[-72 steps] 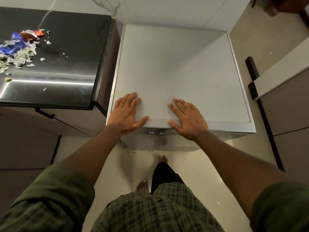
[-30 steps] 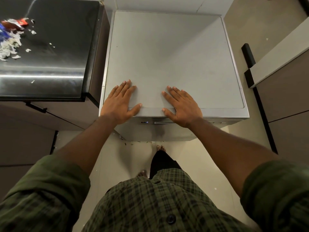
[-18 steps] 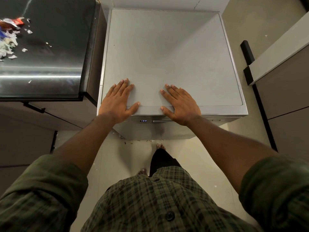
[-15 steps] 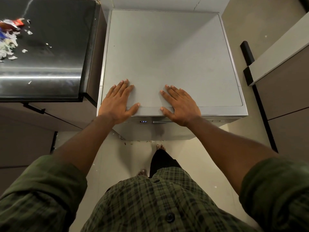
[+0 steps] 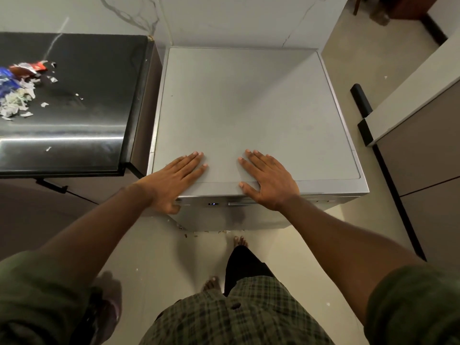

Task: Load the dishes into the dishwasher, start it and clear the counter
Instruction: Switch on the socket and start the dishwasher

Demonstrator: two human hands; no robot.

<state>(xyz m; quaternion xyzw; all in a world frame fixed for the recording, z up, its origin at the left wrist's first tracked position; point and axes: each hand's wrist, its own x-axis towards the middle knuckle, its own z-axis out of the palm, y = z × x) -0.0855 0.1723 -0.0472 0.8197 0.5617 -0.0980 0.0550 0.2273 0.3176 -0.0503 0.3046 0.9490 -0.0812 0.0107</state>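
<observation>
Head camera looks down on my two hands on the top of the dishwasher (image 5: 249,108); its door is closed and a small blue display (image 5: 213,203) glows on the front panel, so I judge that the machine is on or nearly started. My right hand (image 5: 270,181) lies flat on the front edge of the top, fingers straight and spread, holding nothing. My left hand (image 5: 174,179) is where the change is; half a second ago it lay flat with the thumb out on the top, and now its fingers are straight on the top but the thumb has gone down over the front edge, close to the left end of the panel; whether it presses a button there I cannot tell. The view has also pulled back a little, so more of the wall shows.

No dishes are in view, so I suppose they are inside. What is left is the black counter (image 5: 74,135) on my left; torn wrappers and paper scraps (image 5: 17,93) lie in a heap near its left edge, with small bits around, and these I must clear.
</observation>
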